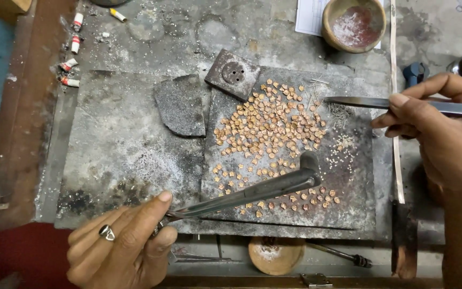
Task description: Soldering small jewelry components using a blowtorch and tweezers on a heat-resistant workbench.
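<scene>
Left hand (pixel 121 249): you grip the blowpipe (pixel 252 191) at its thin end.
Right hand (pixel 445 131): closed on tweezers (pixel 364 102).
Copper-coloured pieces (pixel 271 126): scattered on the slab (pixel 348 176); likely light, easily scattered—pick singly by edges.

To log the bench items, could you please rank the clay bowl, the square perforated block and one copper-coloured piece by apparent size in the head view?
1. Clay bowl
2. Square perforated block, somewhat smaller
3. Copper-coloured piece, far smallest
</scene>
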